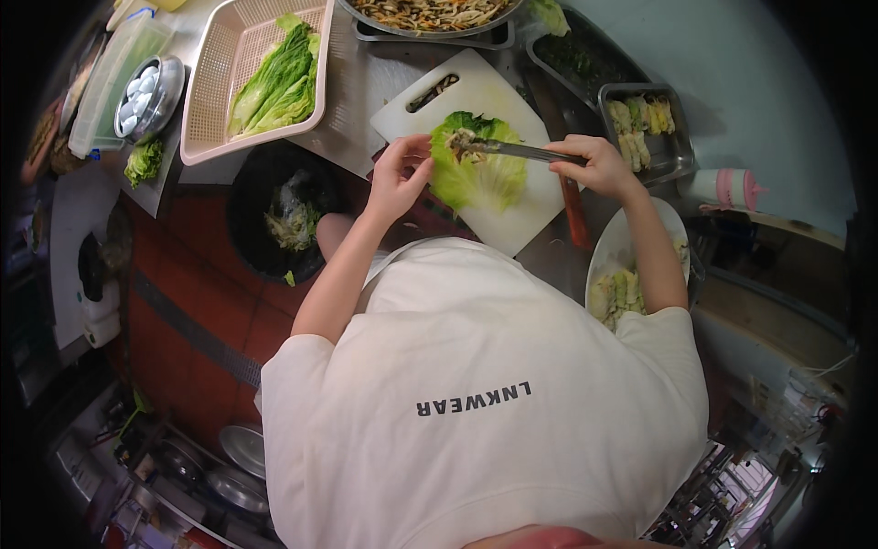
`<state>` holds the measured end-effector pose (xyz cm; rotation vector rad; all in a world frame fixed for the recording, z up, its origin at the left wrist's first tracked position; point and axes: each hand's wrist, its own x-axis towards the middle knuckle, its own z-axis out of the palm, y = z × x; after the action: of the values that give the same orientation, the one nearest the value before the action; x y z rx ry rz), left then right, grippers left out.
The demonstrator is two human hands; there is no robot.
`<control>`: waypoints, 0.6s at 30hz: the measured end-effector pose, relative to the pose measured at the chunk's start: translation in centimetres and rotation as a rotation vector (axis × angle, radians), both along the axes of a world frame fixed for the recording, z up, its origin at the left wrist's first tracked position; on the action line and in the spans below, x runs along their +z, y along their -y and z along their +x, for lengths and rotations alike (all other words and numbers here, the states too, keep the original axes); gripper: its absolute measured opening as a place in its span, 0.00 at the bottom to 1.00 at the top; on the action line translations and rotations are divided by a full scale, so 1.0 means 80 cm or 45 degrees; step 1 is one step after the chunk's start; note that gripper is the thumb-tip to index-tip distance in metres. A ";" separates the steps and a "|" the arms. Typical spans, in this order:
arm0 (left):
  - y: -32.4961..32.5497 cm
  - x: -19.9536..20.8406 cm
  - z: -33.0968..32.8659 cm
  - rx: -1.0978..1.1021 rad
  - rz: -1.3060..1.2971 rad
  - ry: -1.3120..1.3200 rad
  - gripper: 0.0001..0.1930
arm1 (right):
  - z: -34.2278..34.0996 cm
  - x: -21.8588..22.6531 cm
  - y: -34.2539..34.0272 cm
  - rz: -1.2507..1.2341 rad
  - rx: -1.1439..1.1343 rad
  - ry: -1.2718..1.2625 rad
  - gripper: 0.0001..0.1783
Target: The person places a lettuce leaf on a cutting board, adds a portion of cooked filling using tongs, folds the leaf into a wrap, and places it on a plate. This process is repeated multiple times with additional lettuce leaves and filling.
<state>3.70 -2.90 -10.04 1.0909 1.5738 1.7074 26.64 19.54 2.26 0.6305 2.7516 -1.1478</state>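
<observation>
A green lettuce leaf (498, 190) lies spread on the white cutting board (517, 101). My left hand (400, 176), fingers curled, grips the leaf's left edge. From the right, my right hand (593, 166) is closed around metal tongs (523, 151). Their tips rest over the upper left of the leaf, at a small heap of shredded filling (465, 146). Just right of the board sits a knife with a reddish-brown handle (575, 215), partly under my right wrist.
A pink basket (190, 137) of lettuce leaves stands back left. Shredded filling fills a large round pan (430, 16) at the back. Rolls lie in a metal tray (681, 165) and on a white oval plate (599, 261) at right. A black bin (245, 206) with scraps stands below left.
</observation>
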 end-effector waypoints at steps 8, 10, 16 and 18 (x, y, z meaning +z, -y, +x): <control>-0.002 0.017 0.009 0.044 -0.143 -0.492 0.10 | -0.012 -0.017 0.008 0.412 0.219 0.030 0.20; -0.004 0.012 0.009 0.037 -0.107 -0.579 0.09 | -0.014 -0.004 0.010 0.430 0.218 0.018 0.21; -0.009 0.009 0.007 0.057 -0.090 -0.663 0.08 | -0.012 0.041 0.015 0.606 0.238 0.046 0.20; -0.008 0.014 0.003 0.035 -0.079 -0.626 0.08 | -0.014 0.041 0.018 0.640 0.280 0.015 0.20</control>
<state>3.96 -2.27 -8.91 1.5448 1.9239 1.4626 25.52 18.11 5.51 0.3514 3.0140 -0.4049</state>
